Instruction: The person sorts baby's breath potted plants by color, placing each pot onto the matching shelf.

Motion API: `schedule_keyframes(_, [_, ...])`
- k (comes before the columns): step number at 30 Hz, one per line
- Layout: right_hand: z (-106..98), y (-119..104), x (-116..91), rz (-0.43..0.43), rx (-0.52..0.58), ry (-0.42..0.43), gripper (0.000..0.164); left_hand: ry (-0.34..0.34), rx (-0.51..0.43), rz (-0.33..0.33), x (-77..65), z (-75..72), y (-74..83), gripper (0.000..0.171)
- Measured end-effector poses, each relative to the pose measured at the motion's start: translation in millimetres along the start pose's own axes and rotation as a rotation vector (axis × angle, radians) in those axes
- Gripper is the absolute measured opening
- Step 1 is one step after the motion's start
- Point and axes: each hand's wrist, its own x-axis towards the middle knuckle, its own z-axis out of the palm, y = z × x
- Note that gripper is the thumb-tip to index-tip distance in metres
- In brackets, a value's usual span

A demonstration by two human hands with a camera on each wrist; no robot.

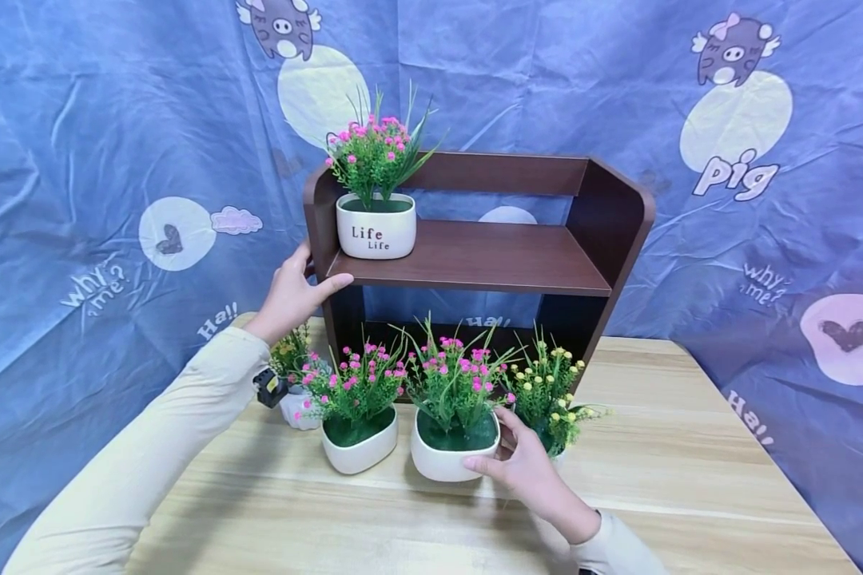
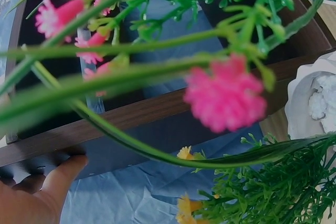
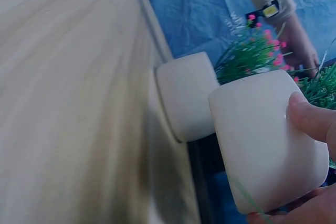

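A dark brown two-tier shelf [image 1: 503, 255] stands on the table. My left hand [image 1: 298, 287] grips its left side panel, thumb toward the front; the left wrist view shows part of that hand [image 2: 50, 192] against the panel. With thumb and fingers, my right hand [image 1: 528, 459] holds a white pot of pink artificial flowers [image 1: 455, 455], which appears raised off the table in the right wrist view. Left of it sits another white pot of pink flowers [image 1: 359, 451]. A similar pot lettered "Life" [image 1: 376, 231] stands on the upper board at the left end.
A yellow-flowered plant [image 1: 546, 391] is partly behind my right hand. Another yellow-flowered plant in a white pot [image 1: 300, 409] stands beside the shelf's lower left. The wooden table [image 1: 690, 463] extends to the right. A blue printed cloth [image 1: 546, 72] hangs behind.
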Motion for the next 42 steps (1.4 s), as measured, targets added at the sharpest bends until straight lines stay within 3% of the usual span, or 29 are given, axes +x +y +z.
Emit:
schedule_keyframes(4, [-5.3, -13.7, -0.7, -0.021, 0.010, 0.009, 0.080, -0.001, 0.006, -0.001, -0.4, -0.3, 1.5, 0.076])
schedule_keyframes(10, [-14.9, -30.6, 1.5, -0.136, -0.013, 0.006, 0.073, -0.001, 0.005, 0.000, -0.4, 0.0, 1.2, 0.075])
schedule_keyframes(17, [-27.2, -57.3, 7.3, -0.202, 0.021, 0.010, 0.069, 0.000, 0.006, 0.000, -0.4, -0.1, 0.2, 0.076])
schedule_keyframes(24, [-39.0, -86.5, 16.4, -0.314, -0.042, 0.083, 0.066, -0.004, -0.001, -0.001, -1.1, 0.0, -0.4, 0.077])
schedule_keyframes(31, [-48.9, -120.7, 25.3, -0.335, -0.083, 0.115, 0.064, -0.002, 0.005, -0.004, -1.2, -0.9, -0.3, 0.077])
schedule_keyframes(42, [-59.5, -159.8, 56.6, -0.360, -0.118, 0.162, 0.065, -0.003, 0.007, -0.005, -0.3, -0.3, -0.9, 0.078])
